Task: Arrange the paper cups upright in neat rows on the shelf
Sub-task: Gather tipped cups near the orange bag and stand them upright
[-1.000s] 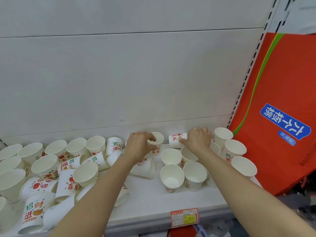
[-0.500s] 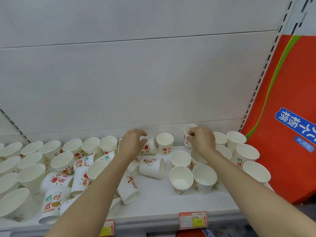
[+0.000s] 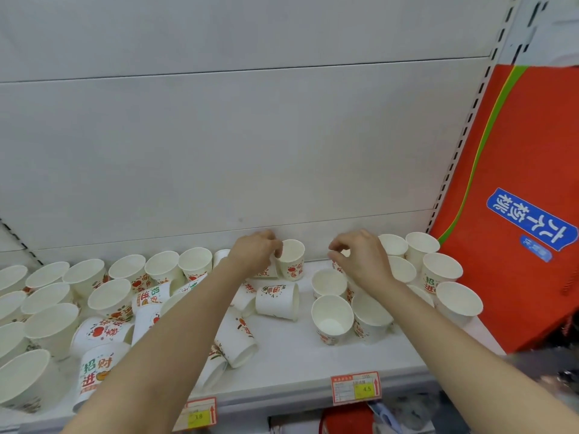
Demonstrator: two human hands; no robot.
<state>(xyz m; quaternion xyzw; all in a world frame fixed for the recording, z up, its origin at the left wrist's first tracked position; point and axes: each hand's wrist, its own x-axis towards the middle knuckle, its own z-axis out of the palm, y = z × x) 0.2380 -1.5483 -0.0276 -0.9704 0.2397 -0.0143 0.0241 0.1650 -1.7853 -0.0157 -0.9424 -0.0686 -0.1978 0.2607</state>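
White paper cups with red and green print cover the white shelf (image 3: 291,355). My left hand (image 3: 253,256) curls over a printed cup (image 3: 268,272) at the back of the shelf, and most of that cup is hidden. It touches an upright cup (image 3: 293,261) beside it. My right hand (image 3: 360,260) hovers with loosely curled fingers above another cup (image 3: 337,266), which is mostly hidden under it. Several upright cups (image 3: 332,319) stand in rows on the right. Toppled cups (image 3: 277,300) lie in the middle and on the left.
A red bag with a blue label (image 3: 517,220) leans at the shelf's right end. The grey back panel (image 3: 238,151) rises just behind the cups. Price tags (image 3: 355,388) hang on the front rail. Upright cups (image 3: 50,327) crowd the far left.
The view has shifted slightly right. My right hand has set its cup down upright in the back row and loosened its fingers. My left hand stays curled on the cup beside the upright one.
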